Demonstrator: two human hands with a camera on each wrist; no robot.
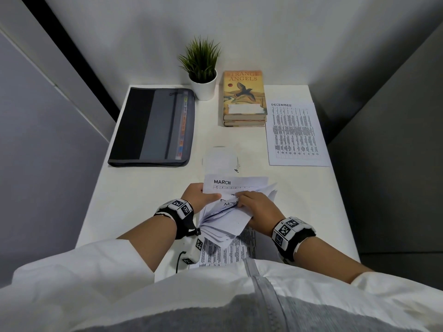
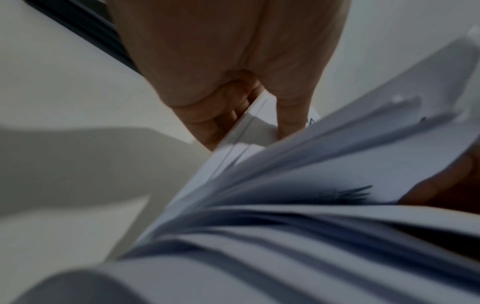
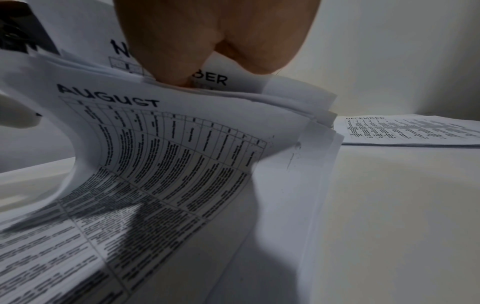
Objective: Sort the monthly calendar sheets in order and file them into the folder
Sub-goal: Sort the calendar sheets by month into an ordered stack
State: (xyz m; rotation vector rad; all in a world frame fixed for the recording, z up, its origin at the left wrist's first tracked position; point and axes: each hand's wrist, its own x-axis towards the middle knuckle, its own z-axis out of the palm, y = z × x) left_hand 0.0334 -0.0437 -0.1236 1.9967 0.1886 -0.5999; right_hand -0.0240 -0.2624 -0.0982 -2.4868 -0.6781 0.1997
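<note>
The left hand (image 1: 200, 196) grasps the stack of calendar sheets (image 1: 225, 221) at its left edge, thumb on top and fingers (image 2: 228, 107) curled underneath, as the left wrist view shows. The right hand (image 1: 257, 208) grips the same stack from the right side, with the thumb (image 3: 168, 67) pressed down into the lifted top edges of the sheets. The stack is fanned open between the two hands, its near end resting on the bench (image 1: 148, 188).

Visible sheet headings:
- MARCH sheet (image 1: 239, 182): just beyond both hands, at the back of the fan.
- NOVEMBER sheet (image 3: 218, 79): directly under the right thumb; its heading is partly covered.
- AUGUST sheet (image 3: 166, 144): just below the right thumb, bowed downward toward the bench.

The DECEMBER sheet (image 1: 296, 133) lies flat on the bench, well apart from the stack, ahead and to the right of the right hand.

The folder (image 1: 153, 127) lies closed on the bench, ahead and to the left of the left hand, with coloured tabs showing along its right side.

Beyond the hands, a pile of books (image 1: 244, 99) lies between the folder and the DECEMBER sheet. A potted plant (image 1: 202, 68) stands just left of the books.
</note>
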